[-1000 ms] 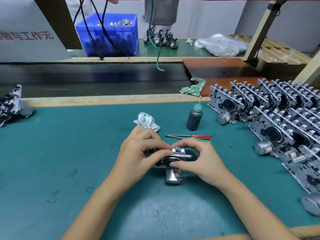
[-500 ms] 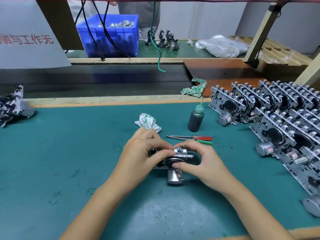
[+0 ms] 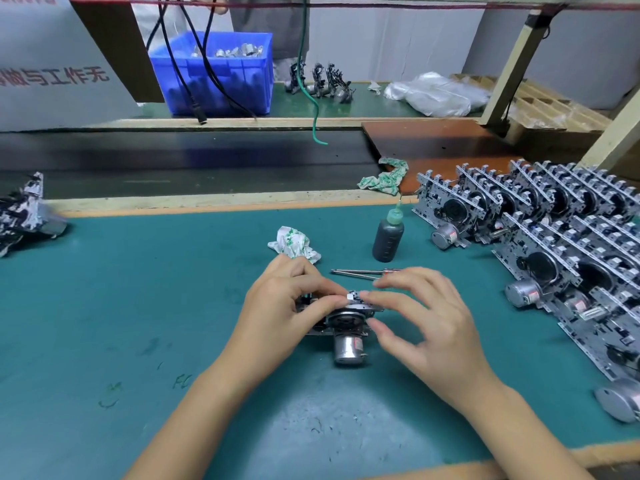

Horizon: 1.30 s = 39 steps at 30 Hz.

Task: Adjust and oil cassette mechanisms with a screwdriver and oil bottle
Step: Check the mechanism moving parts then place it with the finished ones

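A metal cassette mechanism [image 3: 346, 322] with a round silver motor at its near side lies on the teal mat [image 3: 138, 306]. My left hand [image 3: 280, 306] grips its left part, thumb and fingers curled over the top. My right hand [image 3: 429, 323] hovers at its right side with fingers spread and blurred; a fingertip touches the small block on top. The dark oil bottle [image 3: 388, 237] with a green nozzle stands upright behind. Two screwdrivers [image 3: 353, 271] lie on the mat between the bottle and my hands, their handles hidden by my right hand.
Rows of upright cassette mechanisms [image 3: 554, 244] fill the mat's right side. A crumpled paper [image 3: 294, 244] lies just behind my left hand and a patterned rag [image 3: 384, 178] beyond the bottle. More mechanisms [image 3: 24, 216] lie far left. Behind run a dark belt [image 3: 173, 161] and a blue bin [image 3: 214, 74].
My right hand has loosened from its pinch on the mechanism's right side and spread its fingers, lifting slightly. My left hand keeps its grip and the mechanism stays in place.
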Tool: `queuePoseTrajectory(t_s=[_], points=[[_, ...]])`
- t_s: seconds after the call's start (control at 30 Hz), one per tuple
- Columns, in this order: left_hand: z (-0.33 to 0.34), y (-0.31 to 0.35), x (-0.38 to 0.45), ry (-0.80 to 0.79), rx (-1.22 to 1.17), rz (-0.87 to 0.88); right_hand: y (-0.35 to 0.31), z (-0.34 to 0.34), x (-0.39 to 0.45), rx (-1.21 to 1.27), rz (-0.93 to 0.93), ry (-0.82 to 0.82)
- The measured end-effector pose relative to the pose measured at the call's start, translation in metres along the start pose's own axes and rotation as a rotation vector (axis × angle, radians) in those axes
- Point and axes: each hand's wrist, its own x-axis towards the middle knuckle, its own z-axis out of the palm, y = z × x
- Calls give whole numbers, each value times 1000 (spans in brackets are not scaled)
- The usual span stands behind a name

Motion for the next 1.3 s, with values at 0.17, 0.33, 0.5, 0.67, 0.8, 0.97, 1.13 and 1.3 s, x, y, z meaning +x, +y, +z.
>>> queuePoseTrajectory(t_s=[0.17,0.33,0.5,0.67,0.8,0.97,1.13,1.3], points=[[0,-2,0,-1,-5,-5,7,2,-11,184,183,-43],[0,-2,0,1,-10,-7,15,12,-27,-89,123,-209],[0,-3,0,-1,-7,-6,18,9,-21,-160,94,-249],[0,-2,0,1,-3,-3,16,13,-25,-203,99,-326],[-5,0,0,-23,5,14,8,-1,3,112,347,-48],[-24,-3,-5,-2,177,68,-15,-7,42,-95,-21,-281],[-34,-3,-9,-27,368,169,-12,-1,58,-119,-183,-502],[-32,2,-1,-52,379,266,-6,-6,56,-107,-266,-482]])
